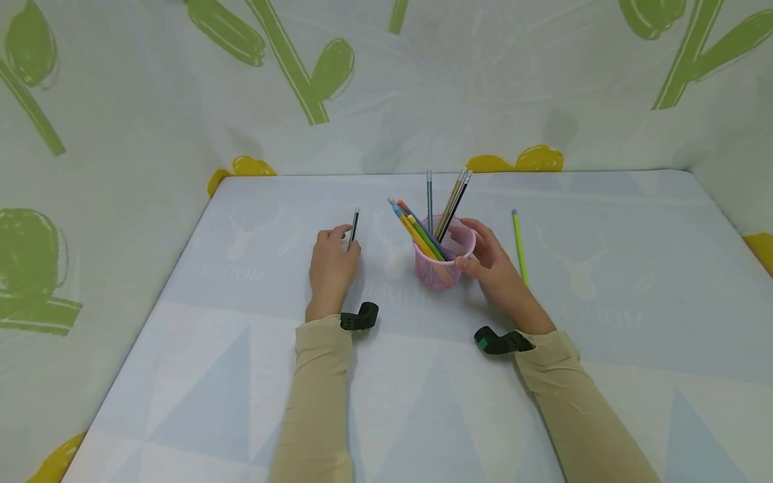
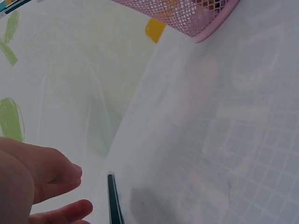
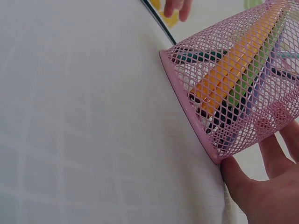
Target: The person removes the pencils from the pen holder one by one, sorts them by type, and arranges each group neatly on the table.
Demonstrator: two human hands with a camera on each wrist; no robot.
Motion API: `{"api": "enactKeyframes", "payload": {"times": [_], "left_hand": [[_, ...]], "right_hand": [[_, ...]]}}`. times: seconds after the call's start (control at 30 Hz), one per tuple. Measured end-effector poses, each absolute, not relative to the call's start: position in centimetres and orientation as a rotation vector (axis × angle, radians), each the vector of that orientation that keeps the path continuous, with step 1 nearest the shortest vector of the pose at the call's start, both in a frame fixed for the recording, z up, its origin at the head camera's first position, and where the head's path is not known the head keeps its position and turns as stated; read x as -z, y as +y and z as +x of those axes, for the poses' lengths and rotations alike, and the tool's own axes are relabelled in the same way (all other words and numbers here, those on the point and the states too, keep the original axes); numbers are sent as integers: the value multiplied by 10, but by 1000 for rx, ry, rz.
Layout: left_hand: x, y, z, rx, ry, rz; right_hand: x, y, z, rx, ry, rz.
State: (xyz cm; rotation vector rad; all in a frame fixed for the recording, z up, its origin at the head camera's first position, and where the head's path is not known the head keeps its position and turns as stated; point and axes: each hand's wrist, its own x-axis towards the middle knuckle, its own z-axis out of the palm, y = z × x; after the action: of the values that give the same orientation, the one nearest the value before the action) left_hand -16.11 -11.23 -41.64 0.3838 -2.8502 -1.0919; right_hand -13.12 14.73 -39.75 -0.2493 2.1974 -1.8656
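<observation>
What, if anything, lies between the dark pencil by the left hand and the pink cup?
Nothing visible between the dark pencil and pink cup, but colored pencils lean out over the cup's left rim.

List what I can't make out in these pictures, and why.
Dark pencil: left wrist view, one end cut off by the bottom edge.
Pink mesh cup: left wrist view, cut off by the top edge.
Pencils inside it: right wrist view, tips partly hidden by the mesh.
Green pencil: head view, near end hidden behind the right hand.
Tabletop lettering: head view, too faint to read.
</observation>
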Motion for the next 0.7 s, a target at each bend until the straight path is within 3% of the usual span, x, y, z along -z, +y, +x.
{"api": "enactKeyframes", "payload": {"times": [0.7], "left_hand": [[410, -100, -161, 1540, -2643, 112]], "right_hand": [[393, 146, -129, 1859, 2196, -230]]}}
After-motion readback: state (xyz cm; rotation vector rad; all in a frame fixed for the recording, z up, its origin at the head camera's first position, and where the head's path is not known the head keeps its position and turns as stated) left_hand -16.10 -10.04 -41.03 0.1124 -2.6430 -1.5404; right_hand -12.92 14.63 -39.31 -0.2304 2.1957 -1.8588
